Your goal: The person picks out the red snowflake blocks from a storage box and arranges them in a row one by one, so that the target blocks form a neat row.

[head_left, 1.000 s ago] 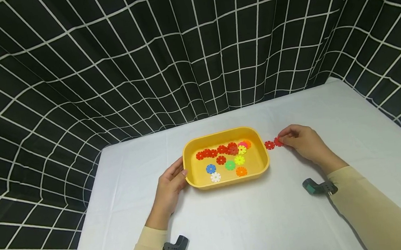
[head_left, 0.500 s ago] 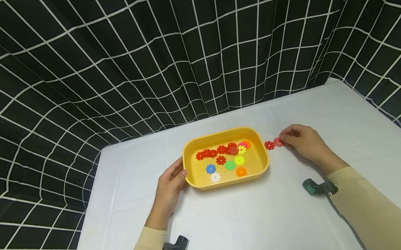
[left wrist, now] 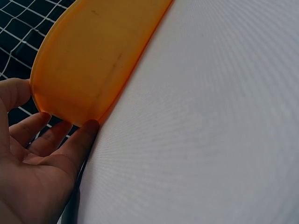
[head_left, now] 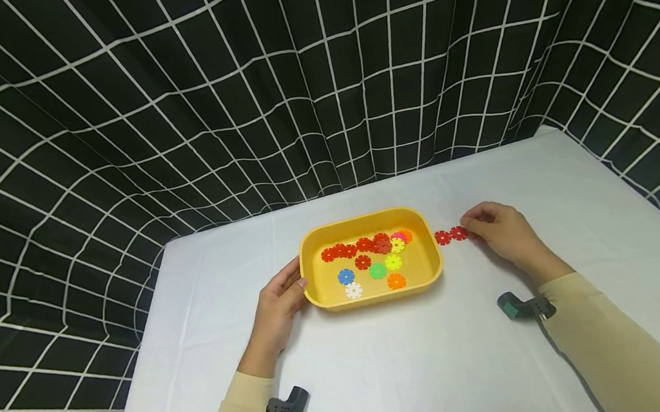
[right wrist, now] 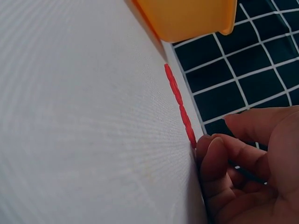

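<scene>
My left hand holds the left end of a yellow plastic tray, thumb at the rim and fingertips against the outer wall in the left wrist view. Just past the tray's right end, two red notched snowflake discs lie side by side in a row on the white cloth. My right hand is at the right end of this row, fingertips right at the disc's edge. The right wrist view shows the discs edge-on as a thin red strip, with thumb and forefinger parted and nothing between them.
Inside the tray lie several red discs, plus a blue disc, a white disc, a green disc and some yellow, orange and pink ones. A dark gridded curtain hangs behind the white-covered table.
The right fingers have come off the right-hand red disc, which was partly covered and now shows whole. My left hand and the tray have kept their place.
</scene>
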A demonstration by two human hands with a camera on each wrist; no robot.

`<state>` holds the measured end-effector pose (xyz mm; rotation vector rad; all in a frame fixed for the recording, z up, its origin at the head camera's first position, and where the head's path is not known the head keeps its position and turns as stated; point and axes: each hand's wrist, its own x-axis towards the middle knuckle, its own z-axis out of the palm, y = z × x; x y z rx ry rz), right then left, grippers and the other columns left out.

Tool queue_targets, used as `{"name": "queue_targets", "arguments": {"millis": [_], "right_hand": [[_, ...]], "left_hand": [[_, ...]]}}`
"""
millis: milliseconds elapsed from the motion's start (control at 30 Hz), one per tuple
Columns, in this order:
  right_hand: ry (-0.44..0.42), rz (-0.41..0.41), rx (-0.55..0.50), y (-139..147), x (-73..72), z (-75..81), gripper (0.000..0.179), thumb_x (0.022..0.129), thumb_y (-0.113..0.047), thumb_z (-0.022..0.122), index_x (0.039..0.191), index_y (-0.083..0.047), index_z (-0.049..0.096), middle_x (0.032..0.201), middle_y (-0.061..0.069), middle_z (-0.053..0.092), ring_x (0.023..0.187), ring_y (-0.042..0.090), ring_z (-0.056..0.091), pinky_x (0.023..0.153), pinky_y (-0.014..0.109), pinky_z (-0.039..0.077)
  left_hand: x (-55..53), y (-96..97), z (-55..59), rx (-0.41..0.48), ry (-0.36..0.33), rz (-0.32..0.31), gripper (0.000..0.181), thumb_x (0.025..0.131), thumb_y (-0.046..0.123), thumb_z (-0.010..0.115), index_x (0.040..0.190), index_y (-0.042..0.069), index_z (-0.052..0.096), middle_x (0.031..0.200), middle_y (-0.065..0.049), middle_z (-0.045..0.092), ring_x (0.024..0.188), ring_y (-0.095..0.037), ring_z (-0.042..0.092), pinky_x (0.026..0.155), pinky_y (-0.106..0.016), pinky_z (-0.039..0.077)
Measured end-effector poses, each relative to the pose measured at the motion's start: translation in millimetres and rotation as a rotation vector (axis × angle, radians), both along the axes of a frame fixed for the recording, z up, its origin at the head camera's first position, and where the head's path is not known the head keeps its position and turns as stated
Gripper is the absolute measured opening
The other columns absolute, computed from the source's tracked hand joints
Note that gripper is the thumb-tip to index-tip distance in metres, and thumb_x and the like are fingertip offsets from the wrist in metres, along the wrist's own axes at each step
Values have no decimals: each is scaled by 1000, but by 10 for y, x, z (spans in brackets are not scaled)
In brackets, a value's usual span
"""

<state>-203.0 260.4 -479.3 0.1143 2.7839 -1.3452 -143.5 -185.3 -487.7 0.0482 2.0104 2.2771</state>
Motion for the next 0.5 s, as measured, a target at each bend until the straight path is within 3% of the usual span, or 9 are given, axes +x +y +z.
{"name": "queue_targets", "arguments": {"millis": [267, 500], "right_hand": [[-11, 11, -18, 12, -2, 2, 36, 111, -33, 64, 129, -1, 70, 118, 19, 69, 102, 33, 63, 76, 13, 55], [-37, 10, -160, 11, 29, 92, 46, 111, -40, 63, 137, -3, 66, 128, 19, 67, 109, 36, 63, 79, 13, 56]], "left_hand": [[6, 5, 4, -5, -9, 5, 55, 107, 5, 67, 160, 1, 52, 162, -17, 52, 145, -33, 53, 106, -38, 56], [3, 5, 21, -13, -13, 6, 56, 106, 8, 69, 160, 2, 53, 161, -15, 53, 144, -31, 54, 107, -38, 56]]}}
